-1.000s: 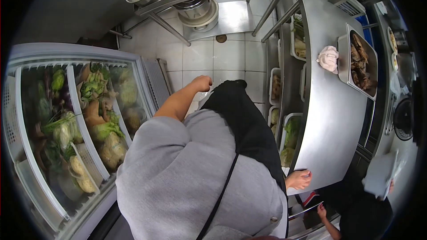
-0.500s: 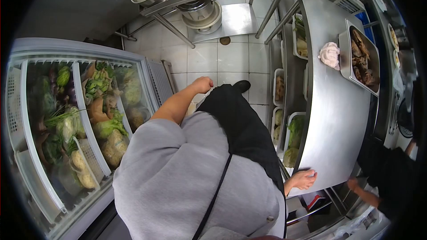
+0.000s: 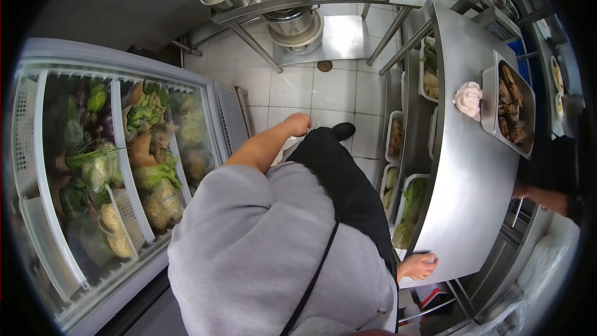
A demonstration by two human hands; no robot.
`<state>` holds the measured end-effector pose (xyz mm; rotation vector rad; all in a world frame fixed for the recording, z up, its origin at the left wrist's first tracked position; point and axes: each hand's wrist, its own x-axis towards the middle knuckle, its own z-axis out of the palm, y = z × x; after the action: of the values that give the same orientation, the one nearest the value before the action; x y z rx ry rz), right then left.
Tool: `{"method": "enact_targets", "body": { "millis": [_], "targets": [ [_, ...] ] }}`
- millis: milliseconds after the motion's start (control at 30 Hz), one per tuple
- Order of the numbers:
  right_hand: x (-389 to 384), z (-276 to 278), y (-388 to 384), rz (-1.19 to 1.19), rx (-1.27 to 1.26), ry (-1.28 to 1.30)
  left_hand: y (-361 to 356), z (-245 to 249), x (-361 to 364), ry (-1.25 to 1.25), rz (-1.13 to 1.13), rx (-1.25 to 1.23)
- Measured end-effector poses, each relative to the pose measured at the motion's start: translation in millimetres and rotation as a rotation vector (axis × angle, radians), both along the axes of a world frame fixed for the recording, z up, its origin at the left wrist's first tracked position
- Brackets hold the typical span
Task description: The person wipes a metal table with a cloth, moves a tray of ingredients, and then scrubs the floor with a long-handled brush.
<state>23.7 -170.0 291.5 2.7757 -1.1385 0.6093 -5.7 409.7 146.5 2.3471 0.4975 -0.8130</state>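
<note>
My left hand (image 3: pixel 298 124) hangs in front of my black apron (image 3: pixel 348 180), its fingers curled into a loose fist. I see nothing held in it, though the palm side is hidden. My right hand (image 3: pixel 418 266) rests at the near corner of the steel counter (image 3: pixel 463 211), fingers partly spread on the top, holding nothing. Farther along that counter lies a crumpled pale pink cloth (image 3: pixel 467 99). It lies right beside a steel pan (image 3: pixel 491 96) of browned cooked pieces (image 3: pixel 511 102).
At left, a glass-topped chest (image 3: pixel 118 62) holds vegetables in baskets. Tubs of greens (image 3: pixel 411 202) sit below the counter. Ahead, a steel table (image 3: pixel 323 1) carries several bowls, with a lidded pot (image 3: pixel 291 22) underneath. A co-worker's arm (image 3: pixel 547 198) reaches in across the counter at right.
My view has shifted slightly, so the scene sits a little to the right. My right hand stays at the counter corner. The co-worker has moved farther along the counter's far side.
</note>
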Motion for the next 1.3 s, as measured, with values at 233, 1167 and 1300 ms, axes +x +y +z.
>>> {"method": "enact_targets", "body": {
  "millis": [233, 1167, 1300],
  "targets": [
    [0.7, -1.7, -3.1, -0.001, -0.026, 0.025, -1.5, -1.9, 20.3, 0.059, 0.056, -0.081],
    [-21.8, 4.0, 45.8, -0.065, -0.034, -0.174, -91.7, 83.7, 262.5, 0.138, -0.666, -0.696],
    [-80.2, -17.7, 103.4, -0.222, 0.096, -0.148, -163.8, 135.0, 283.0, 0.346, -0.993, -0.8]
  ]
}}
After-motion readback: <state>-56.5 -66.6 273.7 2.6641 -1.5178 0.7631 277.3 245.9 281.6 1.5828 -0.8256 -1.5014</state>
